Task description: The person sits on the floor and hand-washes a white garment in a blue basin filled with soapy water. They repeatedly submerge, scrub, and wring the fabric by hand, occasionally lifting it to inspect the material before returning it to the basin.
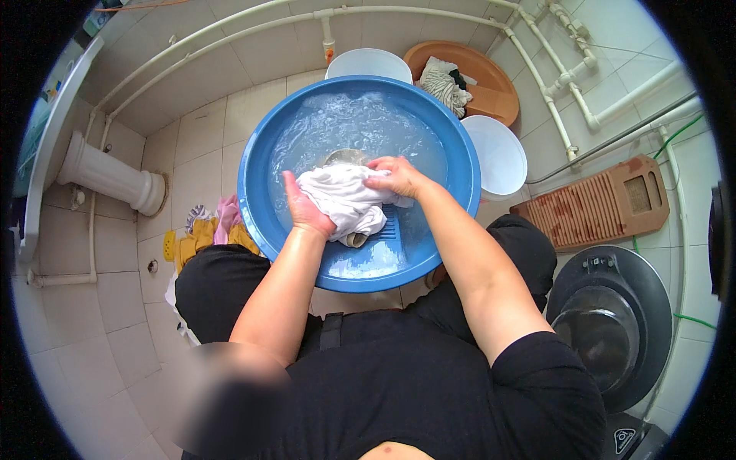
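Note:
A bunched wet white cloth, perhaps a garment, is between my hands over the big blue basin. Beige-grey parts show at its far and near ends. My left hand holds it from the left, thumb stretched up and the other fingers partly hidden by the fabric. My right hand grips the upper right of the cloth with bent fingers. Under its lower right side lies the basin's ribbed blue washboard. Cloudy, sudsy water fills the far part of the basin.
White buckets stand behind and right of the basin. A brown basin holds a striped cloth. To the right are a brown washboard and a dark round-lidded appliance. Yellow and pink clothes lie left; a white pedestal stands beyond.

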Demonstrator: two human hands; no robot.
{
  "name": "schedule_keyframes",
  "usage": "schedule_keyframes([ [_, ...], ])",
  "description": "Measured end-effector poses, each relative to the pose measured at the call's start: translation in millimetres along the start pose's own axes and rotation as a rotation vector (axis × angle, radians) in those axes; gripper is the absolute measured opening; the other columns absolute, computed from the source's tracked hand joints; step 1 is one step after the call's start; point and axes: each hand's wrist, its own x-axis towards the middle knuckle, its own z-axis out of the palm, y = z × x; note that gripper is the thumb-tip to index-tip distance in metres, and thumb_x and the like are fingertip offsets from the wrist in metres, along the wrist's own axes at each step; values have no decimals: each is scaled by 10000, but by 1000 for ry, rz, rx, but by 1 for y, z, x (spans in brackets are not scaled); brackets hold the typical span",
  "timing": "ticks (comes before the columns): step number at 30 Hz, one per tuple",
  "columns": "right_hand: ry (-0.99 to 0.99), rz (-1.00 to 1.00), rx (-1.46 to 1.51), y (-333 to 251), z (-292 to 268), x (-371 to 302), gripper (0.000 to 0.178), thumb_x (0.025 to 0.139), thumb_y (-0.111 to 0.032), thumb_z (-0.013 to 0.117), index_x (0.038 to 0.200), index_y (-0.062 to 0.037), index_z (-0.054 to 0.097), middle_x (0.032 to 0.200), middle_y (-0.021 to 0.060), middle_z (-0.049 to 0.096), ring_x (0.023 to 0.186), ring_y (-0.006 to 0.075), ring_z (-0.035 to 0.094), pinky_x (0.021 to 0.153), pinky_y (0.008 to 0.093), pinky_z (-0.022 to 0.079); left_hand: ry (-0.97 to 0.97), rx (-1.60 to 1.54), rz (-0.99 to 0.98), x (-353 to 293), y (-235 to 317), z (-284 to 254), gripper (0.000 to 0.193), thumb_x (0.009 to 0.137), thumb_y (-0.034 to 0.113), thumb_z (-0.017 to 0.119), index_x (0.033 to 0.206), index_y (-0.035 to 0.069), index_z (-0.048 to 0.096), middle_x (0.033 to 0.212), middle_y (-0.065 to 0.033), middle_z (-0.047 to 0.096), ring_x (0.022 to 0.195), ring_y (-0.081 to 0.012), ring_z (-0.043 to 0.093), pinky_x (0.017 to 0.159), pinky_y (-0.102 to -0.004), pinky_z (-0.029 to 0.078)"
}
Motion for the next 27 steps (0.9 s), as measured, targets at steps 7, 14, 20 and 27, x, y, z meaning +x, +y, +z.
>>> schedule_keyframes([
  [7,242,-482,298,-123,44,-32,206,679,-142,639,857,-68,565,980,84,582,900,198,568,775,305,452,179,208,212,28,1,-50,427,854,423,394,1099,83,480,1053,-111,539,953,-280,533,837,-424,428],
  [14,672,-340,66,-95,53,-30,155,686,-222,583,626,-79,570,726,140,578,683,304,568,616,391,464,221,291,78,15,-22,-1,351,863,378,398,1021,102,547,974,-90,582,898,-230,564,818,-343,443],
  [20,572,-654,107,-127,61,-48,153,682,-178,579,584,-63,556,653,127,567,639,305,552,603,374,449,-499,125,-206,38,2,-68,312,876,363,406,860,86,548,774,-67,579,737,-181,564,683,-310,468],
  [27,837,-218,-16,-73,35,-19,260,760,-298,565,678,-53,597,755,124,601,713,316,573,613,379,458,276,401,-28,-5,-27,42,316,859,368,453,912,78,569,880,-79,604,771,-211,589,740,-354,474],
])
